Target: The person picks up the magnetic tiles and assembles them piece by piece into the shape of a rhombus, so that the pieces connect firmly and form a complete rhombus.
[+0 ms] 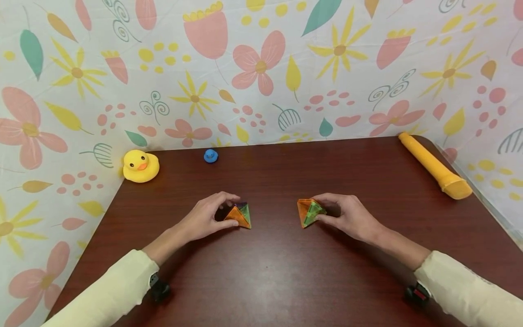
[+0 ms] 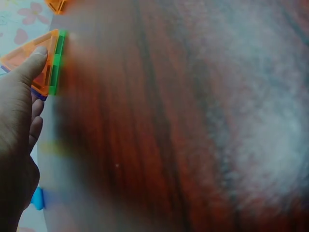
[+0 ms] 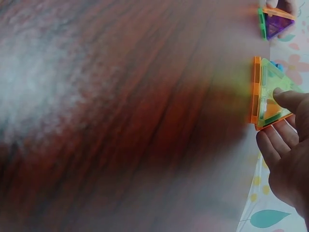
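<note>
Near the middle of the table, my left hand (image 1: 210,215) holds a small pyramid of translucent magnetic tiles (image 1: 239,216) by its sides. Orange, green and purple faces show on it; in the left wrist view the thumb presses its orange tile (image 2: 41,63). To the right, my right hand (image 1: 349,215) pinches a second tile pyramid (image 1: 306,212), with orange and green faces. The right wrist view has the thumb on its light green tile (image 3: 275,94) and the other fingers behind. A gap of table separates the two pyramids.
A yellow rubber duck (image 1: 140,166) sits at the back left corner, with a small blue duck (image 1: 210,156) to its right. A yellow microphone-shaped object (image 1: 435,165) lies along the right edge. Floral cloth (image 1: 261,109) borders the brown table (image 1: 261,277).
</note>
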A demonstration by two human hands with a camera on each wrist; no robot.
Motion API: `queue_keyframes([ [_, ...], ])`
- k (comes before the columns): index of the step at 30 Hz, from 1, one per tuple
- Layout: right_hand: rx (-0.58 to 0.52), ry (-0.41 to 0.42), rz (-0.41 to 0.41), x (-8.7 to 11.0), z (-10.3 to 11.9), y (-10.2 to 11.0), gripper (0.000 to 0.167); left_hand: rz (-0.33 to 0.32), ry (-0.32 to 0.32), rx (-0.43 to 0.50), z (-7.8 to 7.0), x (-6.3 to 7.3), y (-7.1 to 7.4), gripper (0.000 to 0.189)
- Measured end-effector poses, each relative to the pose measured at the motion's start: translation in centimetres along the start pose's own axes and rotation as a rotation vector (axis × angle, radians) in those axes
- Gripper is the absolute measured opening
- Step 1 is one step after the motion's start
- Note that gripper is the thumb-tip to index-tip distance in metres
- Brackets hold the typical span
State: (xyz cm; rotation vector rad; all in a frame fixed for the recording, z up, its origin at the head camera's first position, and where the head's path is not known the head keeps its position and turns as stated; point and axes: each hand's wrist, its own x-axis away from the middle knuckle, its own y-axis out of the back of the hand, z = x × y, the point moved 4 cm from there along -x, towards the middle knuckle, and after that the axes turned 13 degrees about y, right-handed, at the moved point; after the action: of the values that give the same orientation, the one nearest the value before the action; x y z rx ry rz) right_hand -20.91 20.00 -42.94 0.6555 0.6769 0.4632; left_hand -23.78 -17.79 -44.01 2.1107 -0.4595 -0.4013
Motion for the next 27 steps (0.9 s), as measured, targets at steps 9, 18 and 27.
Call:
queue_keyframes([
  [9,0.016,-0.012,-0.013,0.1,-0.1,-0.05,0.046,-0.038,-0.044,0.026,-0.01,0.44,-0.23,0.052],
  [18,0.014,-0.014,-0.026,0.13,-0.18,-0.12,0.044,-0.05,-0.05,0.041,0.09,0.45,-0.36,0.052],
  [27,0.013,-0.019,-0.027,0.21,-0.28,-0.12,0.042,-0.042,-0.04,0.043,-0.03,0.42,-0.28,0.053],
])
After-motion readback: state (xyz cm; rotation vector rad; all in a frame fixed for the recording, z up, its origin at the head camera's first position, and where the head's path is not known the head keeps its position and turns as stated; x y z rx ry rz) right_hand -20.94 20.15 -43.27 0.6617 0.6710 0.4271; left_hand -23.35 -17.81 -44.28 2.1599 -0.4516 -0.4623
